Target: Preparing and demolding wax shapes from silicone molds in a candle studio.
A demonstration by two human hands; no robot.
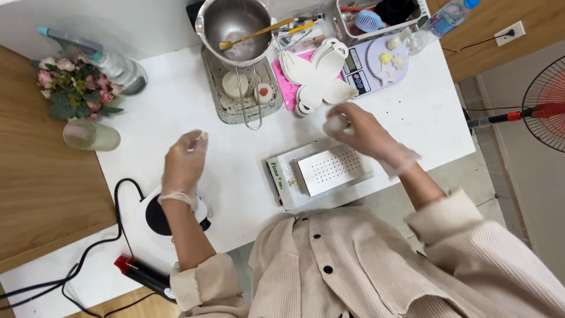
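Note:
My right hand [360,131], in a thin clear glove, holds a small pale round piece [335,124] above the far edge of a perforated metal plate [329,169] that lies on a flat white box [281,179]. My left hand [183,164], also gloved, hovers over the white table [194,100] with its fingers loosely curled and nothing in it. It is just beyond a small round electric burner [154,217].
A steel melting pot [234,28] with a stirring stick stands on a wire stand over a tray. White moulds [318,76], a pink mould and a lilac kitchen scale [376,65] lie behind the plate. Flowers, a spray bottle and a glass stand at left. A fan stands at right.

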